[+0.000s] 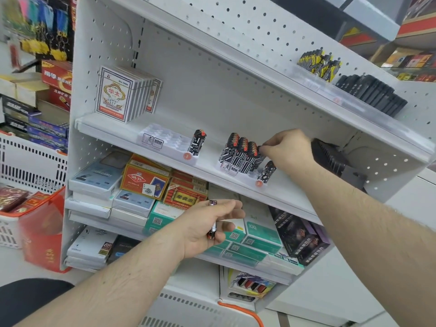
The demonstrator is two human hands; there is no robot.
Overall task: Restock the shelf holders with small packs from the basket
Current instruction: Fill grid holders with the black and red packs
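Two white slotted holders stand on the middle shelf. The left holder (162, 140) carries one black-and-white patterned pack (199, 142) at its right end. The right holder (238, 169) has several such packs (239, 153) in rows and one more pack (266, 172) at its front right corner. My right hand (286, 147) pinches a pack at the back right of that cluster. My left hand (210, 226) hovers below the shelf, gripping a few packs (212, 228) in the palm. The white basket (212, 310) with an orange handle sits at the bottom.
Playing-card boxes (125, 94) stand at the shelf's left. The upper shelf (330, 90) overhangs close above, holding black packs (370, 93). A black fan-like object (330, 156) lies behind my right wrist. Stacked boxes (146, 182) fill the lower shelves. A red bag (42, 230) stands on the left.
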